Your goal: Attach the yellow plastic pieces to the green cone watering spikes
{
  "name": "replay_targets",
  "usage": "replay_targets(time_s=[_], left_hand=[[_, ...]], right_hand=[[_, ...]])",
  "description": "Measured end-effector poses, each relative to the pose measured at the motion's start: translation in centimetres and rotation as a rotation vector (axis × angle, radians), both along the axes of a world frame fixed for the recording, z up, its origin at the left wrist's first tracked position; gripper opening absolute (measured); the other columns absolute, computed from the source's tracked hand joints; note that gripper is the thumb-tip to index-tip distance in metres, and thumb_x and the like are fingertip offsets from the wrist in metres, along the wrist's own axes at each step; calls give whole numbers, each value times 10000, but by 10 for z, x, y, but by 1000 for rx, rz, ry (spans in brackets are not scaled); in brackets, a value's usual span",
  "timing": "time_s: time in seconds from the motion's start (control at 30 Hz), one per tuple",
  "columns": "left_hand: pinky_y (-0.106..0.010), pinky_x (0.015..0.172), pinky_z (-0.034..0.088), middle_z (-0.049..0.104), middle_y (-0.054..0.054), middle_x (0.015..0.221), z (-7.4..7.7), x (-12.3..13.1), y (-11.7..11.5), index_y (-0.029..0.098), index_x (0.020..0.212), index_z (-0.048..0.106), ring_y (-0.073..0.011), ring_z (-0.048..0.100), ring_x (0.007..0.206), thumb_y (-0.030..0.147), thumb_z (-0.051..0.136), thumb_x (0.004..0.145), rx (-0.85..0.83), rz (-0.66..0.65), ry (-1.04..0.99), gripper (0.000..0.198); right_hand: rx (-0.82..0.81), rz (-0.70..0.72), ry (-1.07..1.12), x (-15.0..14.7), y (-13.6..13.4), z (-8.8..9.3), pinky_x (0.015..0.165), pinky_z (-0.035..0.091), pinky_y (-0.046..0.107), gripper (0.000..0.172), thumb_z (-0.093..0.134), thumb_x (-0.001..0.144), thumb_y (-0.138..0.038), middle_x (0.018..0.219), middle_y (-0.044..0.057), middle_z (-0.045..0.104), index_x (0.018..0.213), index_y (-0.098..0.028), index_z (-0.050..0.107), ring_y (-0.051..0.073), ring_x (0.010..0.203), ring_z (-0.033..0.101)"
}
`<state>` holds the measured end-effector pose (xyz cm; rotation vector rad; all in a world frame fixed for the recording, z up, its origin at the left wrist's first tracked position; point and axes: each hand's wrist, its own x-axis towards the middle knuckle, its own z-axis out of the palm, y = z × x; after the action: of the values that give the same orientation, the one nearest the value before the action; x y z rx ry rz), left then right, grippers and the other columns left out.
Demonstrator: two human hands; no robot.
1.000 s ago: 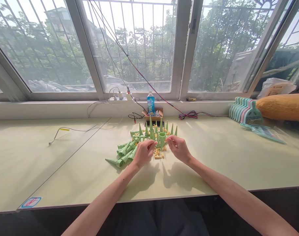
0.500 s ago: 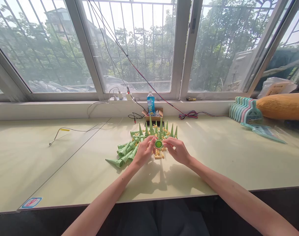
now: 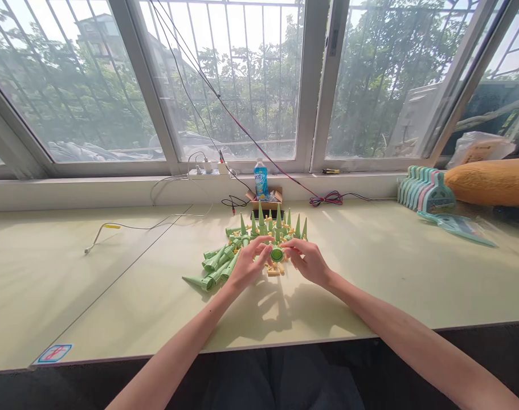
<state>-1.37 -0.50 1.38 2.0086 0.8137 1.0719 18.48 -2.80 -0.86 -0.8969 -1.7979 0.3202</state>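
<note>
A green cone-shaped plastic watering spike [image 3: 277,254] is held up between my two hands, its round open end turned towards me. My left hand [image 3: 254,259] has its thumb and fingertips at the left side of the rim. The fingers of my right hand [image 3: 304,259] pinch the spike from the right. Behind and left of my hands lie several more green spikes [image 3: 216,261], while others stand upright with tips up [image 3: 261,219]. Small yellow valve pieces [image 3: 275,272] are scattered among and below them. The held spike's far end is hidden.
A blue-labelled bottle [image 3: 261,181] and a small cardboard box [image 3: 276,199] stand at the window side. Coiled cable [image 3: 327,198] lies at the back. Pastel plastic dustpan-like pieces [image 3: 428,191] and an orange plush roll [image 3: 490,182] sit at the right. A thin wire [image 3: 114,225] crosses the left tabletop.
The held spike has shifted slightly down and right, its open end turning a little. My left fingers have loosened and spread somewhat; my right hand is nearly still.
</note>
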Motion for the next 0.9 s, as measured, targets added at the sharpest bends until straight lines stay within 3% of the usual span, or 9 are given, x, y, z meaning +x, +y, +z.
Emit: replay_targets(time_s=[0.17,0.3,0.63,0.9], left_hand=[[-327,781,553,711,-35,894,-2,0,2,221,1244,552,-192,699,803,505,536,911,57,9,-30,438],[-304,736,568,695,-57,966,-2,-1,2,226,1266,541,-203,699,878,478,580,892,88,25,-28,453],[-326,751,564,675,-88,1054,0,1,-2,203,1306,498,-132,667,678,446,644,862,244,26,-9,527],[-403,874,540,658,-113,1171,-4,2,0,245,1342,465,-143,686,703,445,694,829,295,62,67,596]], right_hand=[[-65,-6,-5,-2,-2,3,528,427,240,345,430,991,-420,585,-5,557,835,-181,624,118,510,496],[-93,-8,13,-3,-2,5,498,385,230,384,423,988,-448,536,-26,499,751,-188,575,108,481,444],[-102,-12,-6,-1,0,2,470,328,227,434,373,996,-474,507,-38,444,676,-197,471,97,460,381],[-171,-5,30,-2,0,4,437,288,230,494,377,983,-519,468,-45,385,597,-211,378,94,437,356]])
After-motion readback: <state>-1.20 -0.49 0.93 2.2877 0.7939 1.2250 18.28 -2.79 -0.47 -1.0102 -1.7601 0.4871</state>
